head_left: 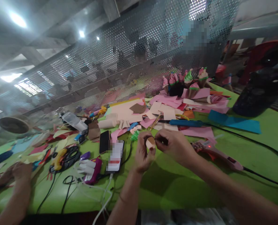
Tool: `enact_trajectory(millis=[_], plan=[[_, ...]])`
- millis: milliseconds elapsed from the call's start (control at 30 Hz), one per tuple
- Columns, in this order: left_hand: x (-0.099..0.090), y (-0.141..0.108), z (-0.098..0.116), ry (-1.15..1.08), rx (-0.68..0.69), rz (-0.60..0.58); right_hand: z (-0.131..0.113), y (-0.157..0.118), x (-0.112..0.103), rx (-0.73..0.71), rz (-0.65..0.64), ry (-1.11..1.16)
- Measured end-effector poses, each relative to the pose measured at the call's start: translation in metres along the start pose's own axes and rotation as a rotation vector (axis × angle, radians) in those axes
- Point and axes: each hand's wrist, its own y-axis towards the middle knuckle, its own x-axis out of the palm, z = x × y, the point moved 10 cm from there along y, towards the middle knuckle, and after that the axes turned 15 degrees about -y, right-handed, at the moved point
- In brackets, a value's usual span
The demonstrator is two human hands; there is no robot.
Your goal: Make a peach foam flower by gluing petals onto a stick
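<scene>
Green table [176, 190] below; rolled piece [150, 143] inside left grip [143, 153].

My left hand [143, 156] and right hand [176, 145] are bare. My left forearm [127, 190] and right forearm [223, 182] are bare too, each narrow near the hand and broader further back. A faint curved line [124, 200] crosses my left forearm; whether it is cord or crease, I cannot tell.

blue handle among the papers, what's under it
Pink paper shows along the near side of the blue handle; pale paper shows beyond it. It seems to rest on paper, but what lies directly beneath is covered.
</scene>
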Motion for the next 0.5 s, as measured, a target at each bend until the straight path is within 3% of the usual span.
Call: enact_trajectory(millis=[300, 500], plan=[[0.001, 0.001, -0.002, -0.021, -0.010, -0.014, -0.015, -0.007, -0.009, -0.148, 0.168, -0.183], [-0.008, -0.002, -0.022, -0.131, -0.102, 0.101, -0.007, -0.001, -0.003, -0.076, 0.065, -0.054]])
